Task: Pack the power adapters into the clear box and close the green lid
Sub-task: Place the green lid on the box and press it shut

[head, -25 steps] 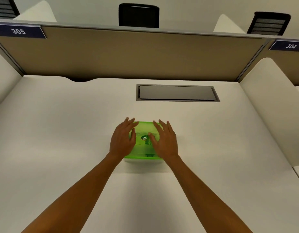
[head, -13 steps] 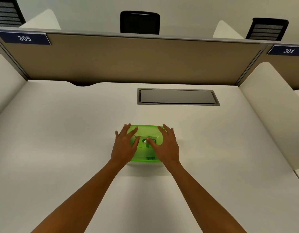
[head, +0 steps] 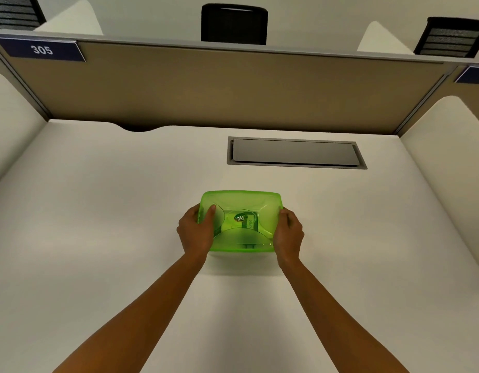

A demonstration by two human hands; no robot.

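**deskcam_guy:** So where's the box sitting? All I can make out is a translucent green plastic lid [head: 241, 211] with rounded corners, lying flat on top of the box in the middle of the off-white desk [head: 98, 211], nearer the person than the grey rectangular cable hatch [head: 295, 153].

**packrat22:** Yep, lid's on, and the clear walls underneath are barely visible. The left hand [head: 194, 232] grips the left edge, thumb over the top of the lid, fingers curled down the side. The right hand [head: 288, 235] does the same on the right edge, fingers wrapped round the rim.

**deskcam_guy:** Adapters?

**packrat22:** Something shows through the green, a round logo sticker and a label reading 018. Can't tell more. Navy sign [head: 41, 49] saying 305 is up on the tan divider panel [head: 233, 87].
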